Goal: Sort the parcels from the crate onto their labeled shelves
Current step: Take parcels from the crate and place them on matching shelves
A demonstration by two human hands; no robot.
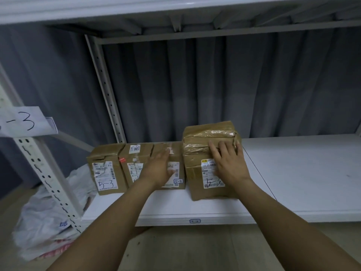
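White shelf [302,173] carries the 5-3 parcels [105,169], left hand [159,169] flat and open steadying them while the right hand [229,163], fingers spread flat, presses the taped parcel [203,133] snug at their 3 o'clock, seemingly closing the row.

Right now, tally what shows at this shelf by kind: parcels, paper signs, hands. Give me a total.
Cardboard parcels: 4
Handwritten paper sign: 1
Hands: 2, the left hand and the right hand
Total: 7
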